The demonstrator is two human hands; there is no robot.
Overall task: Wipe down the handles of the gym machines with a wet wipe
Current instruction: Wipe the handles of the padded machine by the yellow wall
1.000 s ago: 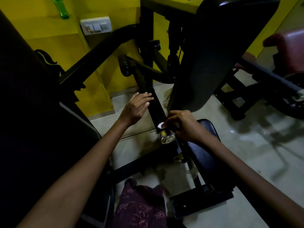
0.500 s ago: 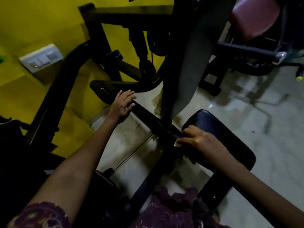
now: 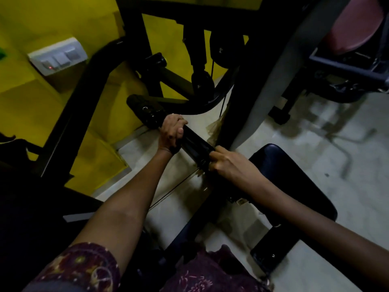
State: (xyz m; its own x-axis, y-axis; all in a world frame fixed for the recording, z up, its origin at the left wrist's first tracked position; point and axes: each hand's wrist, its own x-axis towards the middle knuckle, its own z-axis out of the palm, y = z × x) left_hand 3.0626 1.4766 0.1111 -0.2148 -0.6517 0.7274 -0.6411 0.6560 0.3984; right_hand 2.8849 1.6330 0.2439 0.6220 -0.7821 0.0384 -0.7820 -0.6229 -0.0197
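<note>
Dim gym corner with yellow walls (image 3: pixel 31 22), left hand (image 3: pixel 171 131) wrapped round the black handle (image 3: pixel 194 144), right hand (image 3: pixel 228 163) curled on its near end, wipe hidden, so mid-wipe I'd guess, next rub along the bar.

place: gym | evidence: black machine frame (image 3: pixel 134 36), padded seat (image 3: pixel 294 186), maroon bench pad (image 3: pixel 353 24), yellow wall (image 3: pixel 42 17)
</note>
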